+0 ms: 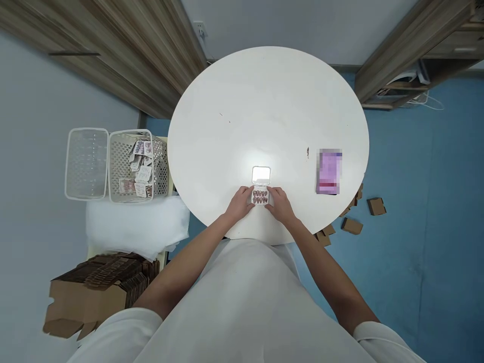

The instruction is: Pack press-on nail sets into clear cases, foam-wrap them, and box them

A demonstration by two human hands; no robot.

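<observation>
- Grip, left: my bare left hand (240, 203) holds the left edge of a small rectangular case of clear and white plastic (260, 201), fingers near the hinge and thumb near the front corner, a part-open curl between them.
- Grip, right: my bare right hand (280, 203) mirrors this at the right edge, thumb and fingers likewise parted. The case is pinched between both hands; how hard I press, I cannot tell.
- Position: case directly between my hands, over the near part of the rounded white table (264, 101). Whether it rests on the surface or is slightly raised is unclear.
- Case state: clear hinged lid (261, 175) stands open beyond my fingertips. Two rows of reddish-brown, nail-shaped pieces (260, 193) lie exposed between my thumbs.
- Risk: tilting, from one hand lifting ahead of the other, could spill the pieces.
- Risk: uneven squeezing could bow the thin walls or let the case slip.
- Risk: a fingertip so near the hinge could be nipped or block the lid if it swings.
- Surroundings: blurred purple rectangular item (329, 169) well right of my grip; white perforated plastic basket (161, 166) with packets, well left.
</observation>
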